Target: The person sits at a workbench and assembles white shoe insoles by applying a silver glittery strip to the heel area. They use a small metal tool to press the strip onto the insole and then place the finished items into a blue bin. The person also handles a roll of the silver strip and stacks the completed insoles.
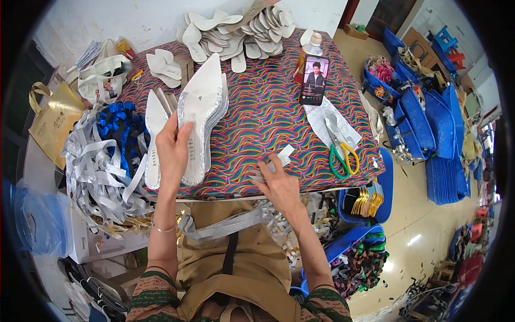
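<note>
My left hand rests on a stack of pointed white and silver shoe insoles on the table, fingers spread over the heel end of the top one. A second pointed insole lies just left of that hand. My right hand is near the table's front edge and pinches a small silver strip piece. A long silver strap hangs across my lap below the table edge.
The table has a multicolour wavy cloth. A heap of white insoles sits at the back, a phone leans on a bottle, scissors with green and yellow handles lie right. Silver and blue ribbons pile left; blue bins stand right.
</note>
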Demonstrator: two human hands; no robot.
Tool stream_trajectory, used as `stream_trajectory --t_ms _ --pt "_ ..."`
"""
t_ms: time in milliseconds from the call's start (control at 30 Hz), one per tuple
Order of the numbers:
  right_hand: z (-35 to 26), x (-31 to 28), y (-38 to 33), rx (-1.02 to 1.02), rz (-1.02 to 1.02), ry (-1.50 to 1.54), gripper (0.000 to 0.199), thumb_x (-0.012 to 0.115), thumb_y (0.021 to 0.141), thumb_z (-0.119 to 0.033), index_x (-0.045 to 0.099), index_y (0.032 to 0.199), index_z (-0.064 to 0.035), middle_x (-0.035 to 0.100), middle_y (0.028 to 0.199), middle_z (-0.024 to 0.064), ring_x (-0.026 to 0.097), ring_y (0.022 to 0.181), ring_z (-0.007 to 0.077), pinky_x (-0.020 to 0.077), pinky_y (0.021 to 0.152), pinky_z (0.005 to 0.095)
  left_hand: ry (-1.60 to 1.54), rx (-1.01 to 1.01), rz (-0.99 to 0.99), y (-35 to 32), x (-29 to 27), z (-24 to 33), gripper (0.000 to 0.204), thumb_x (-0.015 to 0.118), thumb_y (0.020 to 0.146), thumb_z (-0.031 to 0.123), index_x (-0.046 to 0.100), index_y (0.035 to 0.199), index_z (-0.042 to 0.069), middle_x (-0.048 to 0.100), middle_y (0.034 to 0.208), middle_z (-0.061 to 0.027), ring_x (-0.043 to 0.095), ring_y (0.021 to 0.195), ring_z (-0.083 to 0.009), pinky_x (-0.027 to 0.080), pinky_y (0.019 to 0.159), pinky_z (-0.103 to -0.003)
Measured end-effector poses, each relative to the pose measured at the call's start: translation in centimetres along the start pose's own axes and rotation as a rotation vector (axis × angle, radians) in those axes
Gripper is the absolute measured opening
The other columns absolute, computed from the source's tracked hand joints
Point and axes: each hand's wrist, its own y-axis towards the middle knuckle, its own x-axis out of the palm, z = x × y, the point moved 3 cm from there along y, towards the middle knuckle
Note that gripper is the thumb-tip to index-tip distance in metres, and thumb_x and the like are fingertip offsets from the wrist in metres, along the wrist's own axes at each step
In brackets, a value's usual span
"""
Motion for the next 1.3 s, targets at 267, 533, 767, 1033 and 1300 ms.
stream_trajectory --t_ms 267,533,767,1033,1300 --pt "8.6 -4.6 -6.8 0.345 0.296 -0.092 0.028 0.077 0.079 -0.009 0.064 0.104 -0.0106 0.068 0.101 0.0101 0.07 0.083 0.0306 0.0562 0.068 0.0387 0.467 0.068 -0.019 1.4 1.5 -5.1 0.054 0.067 0.085 0.001 0.051 0.136 -0.003 0.053 0.123 -0.0246 0.056 0.113 -0.0415 0.046 0.095 -0.044" --pt "10.3 -4.9 1.3 0.341 0.282 -0.311 0.037 0.075 0.085 -0.026 0.059 0.108 -0.0024 0.057 0.108 0.0179 0.066 0.074 0.0369 0.0534 0.06 0.0451 0.513 -0.014 -0.159 0.8 3.0 -2.6 0.103 0.085 0.073 0.019 0.024 0.154 0.003 0.044 0.144 -0.0265 0.047 0.132 -0.0414 0.042 0.108 -0.044" --pt "8.0 -1.6 5.3 0.23 0.324 -0.612 0.03 0.072 0.08 -0.026 0.062 0.099 -0.0047 0.057 0.104 0.0134 0.056 0.1 0.0335 0.0445 0.08 0.0482 0.53 -0.169 -0.208 1.0 2.1 -3.9 0.105 0.08 0.071 0.005 0.021 0.157 0.011 0.045 0.143 -0.0282 0.05 0.129 -0.0446 0.043 0.106 -0.046" --pt "-2.2 9.9 12.5 0.155 0.067 0.374 0.033 0.057 0.082 0.003 0.059 0.115 0.0067 0.065 0.104 0.0254 0.066 0.093 0.0415 0.0546 0.079 0.0495 0.485 -0.194 -0.218 1.5 1.9 -4.5 0.103 0.076 0.067 0.003 0.025 0.156 0.006 0.046 0.144 -0.0296 0.048 0.133 -0.0417 0.039 0.11 -0.042" --pt "-4.1 14.4 10.9 0.561 0.136 1.546 0.052 0.06 0.096 -0.011 0.044 0.143 0.0034 0.06 0.091 0.0034 0.058 0.07 0.0143 0.0478 0.062 0.0284 -0.115 -0.232 -0.219 0.4 1.5 -4.7 0.098 0.072 0.068 -0.003 0.026 0.154 -0.001 0.053 0.139 -0.0225 0.057 0.124 -0.0275 0.046 0.102 -0.035"
